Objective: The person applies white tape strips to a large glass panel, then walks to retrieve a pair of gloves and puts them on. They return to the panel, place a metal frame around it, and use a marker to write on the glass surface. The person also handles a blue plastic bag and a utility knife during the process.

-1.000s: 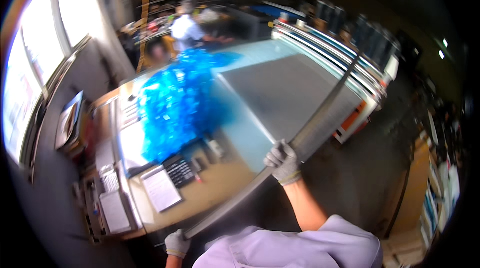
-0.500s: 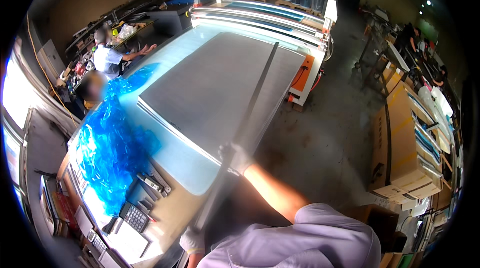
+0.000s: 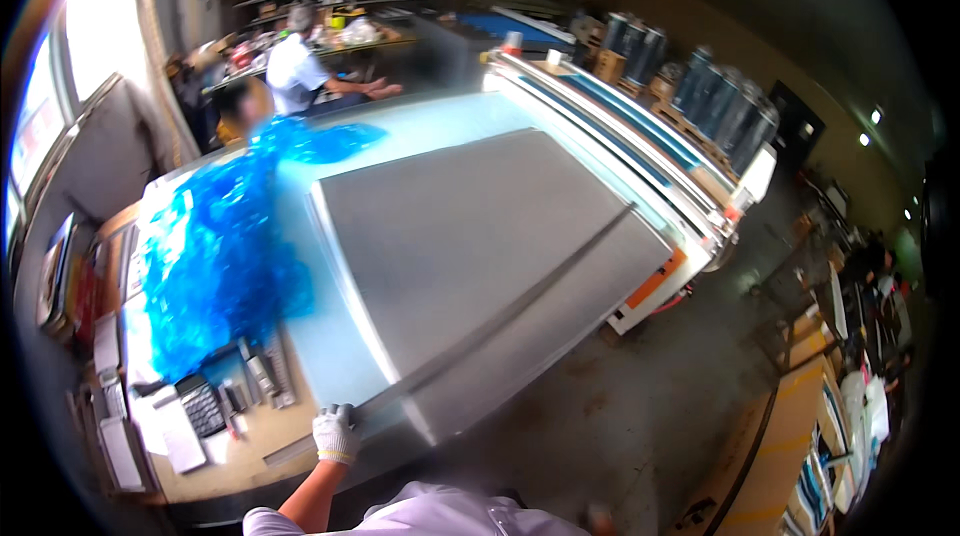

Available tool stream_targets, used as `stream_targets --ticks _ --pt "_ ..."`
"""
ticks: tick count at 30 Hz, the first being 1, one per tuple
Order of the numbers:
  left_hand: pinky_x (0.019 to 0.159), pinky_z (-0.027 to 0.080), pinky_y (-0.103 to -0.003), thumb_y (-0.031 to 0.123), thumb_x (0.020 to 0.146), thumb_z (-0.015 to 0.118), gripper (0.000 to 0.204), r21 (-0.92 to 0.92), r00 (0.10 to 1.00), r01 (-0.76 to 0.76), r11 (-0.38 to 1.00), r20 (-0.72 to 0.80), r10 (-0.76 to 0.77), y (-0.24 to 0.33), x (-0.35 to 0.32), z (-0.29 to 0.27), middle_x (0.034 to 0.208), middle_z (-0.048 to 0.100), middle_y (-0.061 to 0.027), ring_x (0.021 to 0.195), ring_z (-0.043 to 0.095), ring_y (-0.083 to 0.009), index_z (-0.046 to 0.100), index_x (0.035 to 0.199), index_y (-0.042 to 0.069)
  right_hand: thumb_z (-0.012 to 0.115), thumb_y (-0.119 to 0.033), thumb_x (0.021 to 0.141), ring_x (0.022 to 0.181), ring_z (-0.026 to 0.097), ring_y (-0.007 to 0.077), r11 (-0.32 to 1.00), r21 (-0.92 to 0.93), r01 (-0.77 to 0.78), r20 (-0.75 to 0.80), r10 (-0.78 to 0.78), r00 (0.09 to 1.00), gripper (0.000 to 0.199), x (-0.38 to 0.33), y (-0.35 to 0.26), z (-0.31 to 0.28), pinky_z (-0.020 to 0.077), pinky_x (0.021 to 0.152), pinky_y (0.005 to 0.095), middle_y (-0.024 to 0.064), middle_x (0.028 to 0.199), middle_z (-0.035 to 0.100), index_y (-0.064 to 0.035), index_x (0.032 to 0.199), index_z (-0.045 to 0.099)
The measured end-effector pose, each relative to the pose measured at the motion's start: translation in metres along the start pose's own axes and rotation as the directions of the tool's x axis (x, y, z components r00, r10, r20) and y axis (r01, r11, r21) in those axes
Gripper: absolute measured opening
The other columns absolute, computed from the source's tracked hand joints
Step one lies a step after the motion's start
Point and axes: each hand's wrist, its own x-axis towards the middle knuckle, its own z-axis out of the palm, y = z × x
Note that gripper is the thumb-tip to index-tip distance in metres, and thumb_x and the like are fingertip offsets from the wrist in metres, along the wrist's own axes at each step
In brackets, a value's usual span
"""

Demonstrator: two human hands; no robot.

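Note:
My left hand (image 3: 335, 434), in a white knit glove, grips a long flat dark bar (image 3: 520, 304) near its close end. That bar, like a straightedge, lies slantwise across a stack of large grey sheets (image 3: 470, 211), and its far end is close to the sheets' far right edge. A pale sheet edge shows along the stack's left side. Under the stack is a worktable with a light blue top (image 3: 345, 356). At the lower edge, a blurred skin-coloured patch (image 3: 600, 519) may be part of my right hand; its fingers cannot be made out.
Crumpled blue plastic film (image 3: 215, 266) covers the table's left side. Nearby lie a calculator (image 3: 202, 406) and a white pad (image 3: 178, 431). A roller machine (image 3: 610, 126) spans the far end. Two people are beyond the film, one in a light shirt (image 3: 293, 76). Cardboard boxes (image 3: 750, 446) stand right.
My view has swung to the right. My right hand has come off the bar and dropped to the lower edge. My left hand stays at the bar's near end.

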Motion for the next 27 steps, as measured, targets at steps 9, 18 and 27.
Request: stream_targets --ticks 9,18,27 --pt "0.104 0.036 -0.051 0.030 0.079 0.069 0.056 0.006 0.950 -0.309 0.951 0.048 0.309 0.287 0.074 0.173 0.137 0.049 -0.0151 0.121 0.047 -0.0406 0.053 0.129 0.012 0.057 -0.031 0.094 0.106 0.057 0.0248 0.766 -0.543 0.345 0.400 -0.125 0.908 0.034 0.131 0.138 -0.098 0.0465 0.091 0.0382 0.0071 0.115 0.062 -0.0098 0.120 0.062" --pt "0.096 0.042 -0.047 0.012 0.081 0.064 0.024 -0.104 0.935 -0.350 0.931 -0.095 0.341 0.537 0.108 0.296 0.115 0.061 -0.0160 0.107 0.055 -0.0382 0.066 0.104 0.005 0.060 -0.020 0.092 0.097 0.063 0.0280 0.292 -0.654 0.698 0.509 -0.513 0.691 0.019 0.403 -0.004 -0.166 0.0500 0.087 0.0402 0.0111 0.102 0.066 -0.0103 0.108 0.065" --pt "0.071 0.047 -0.050 0.026 0.079 0.065 0.022 -0.177 0.869 -0.427 0.887 0.189 0.457 0.813 0.188 0.469 0.077 0.062 -0.0189 0.077 0.061 -0.0387 0.065 0.071 0.005 0.060 -0.021 0.093 0.094 0.064 0.0202 0.811 0.549 0.202 0.072 -0.287 0.955 0.030 0.606 -0.150 -0.323 0.0496 0.086 0.0352 0.0091 0.098 0.069 -0.0021 0.116 0.062"
